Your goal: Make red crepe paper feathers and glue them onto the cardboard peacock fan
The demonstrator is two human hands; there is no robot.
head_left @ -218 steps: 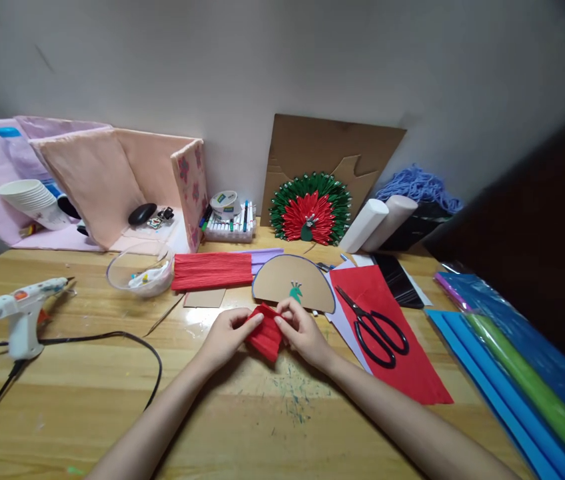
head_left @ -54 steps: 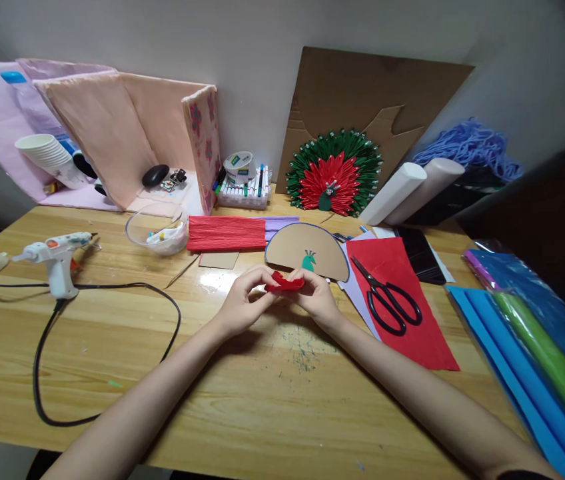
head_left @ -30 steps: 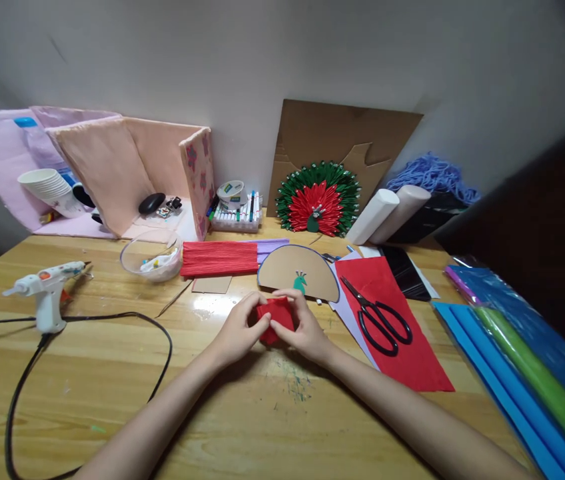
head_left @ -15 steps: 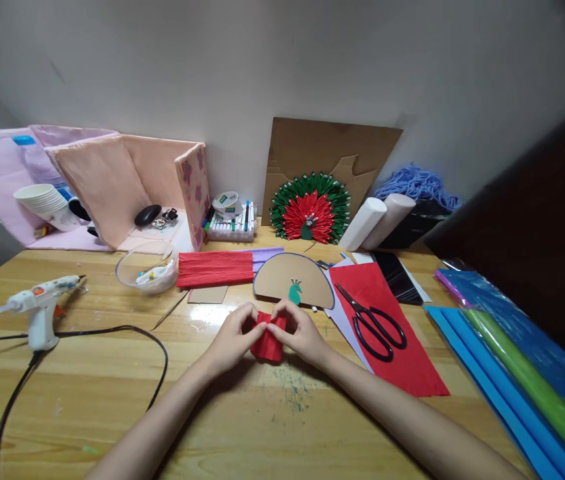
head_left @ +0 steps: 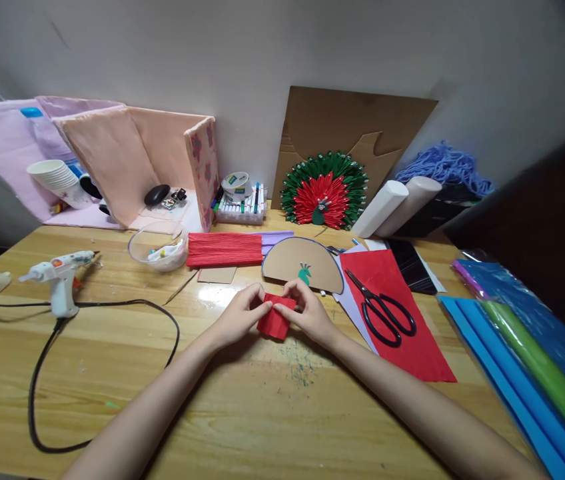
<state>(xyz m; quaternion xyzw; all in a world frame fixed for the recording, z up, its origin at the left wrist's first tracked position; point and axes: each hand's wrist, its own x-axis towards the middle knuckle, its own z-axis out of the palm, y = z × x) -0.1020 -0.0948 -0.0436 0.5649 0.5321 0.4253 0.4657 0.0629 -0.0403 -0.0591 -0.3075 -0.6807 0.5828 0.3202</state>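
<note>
A small piece of red crepe paper (head_left: 274,325) is pinched between my two hands, low over the wooden table. My left hand (head_left: 240,315) grips its left side with thumb and fingertips; my right hand (head_left: 311,314) grips its upper right the same way. Fingers hide the paper's top edge. Just beyond the hands lies a brown cardboard half-disc (head_left: 287,260) with a blue rim and a green peacock head (head_left: 304,274) on it. To the right, black-handled scissors (head_left: 385,310) rest on a larger red sheet (head_left: 412,347).
At left stands a white glue gun (head_left: 62,283) with its black cable looping over the table. Folded red crepe paper (head_left: 225,250), a clear bowl (head_left: 135,257) and a marker box (head_left: 242,212) sit farther back. A green-and-red peacock (head_left: 325,193) leans on cardboard. Blue rolls (head_left: 507,373) line the right.
The camera view has shifted, so the scene sits higher and slightly to the right. Both hands still hold the red piece; its lower part looks flatter now.
</note>
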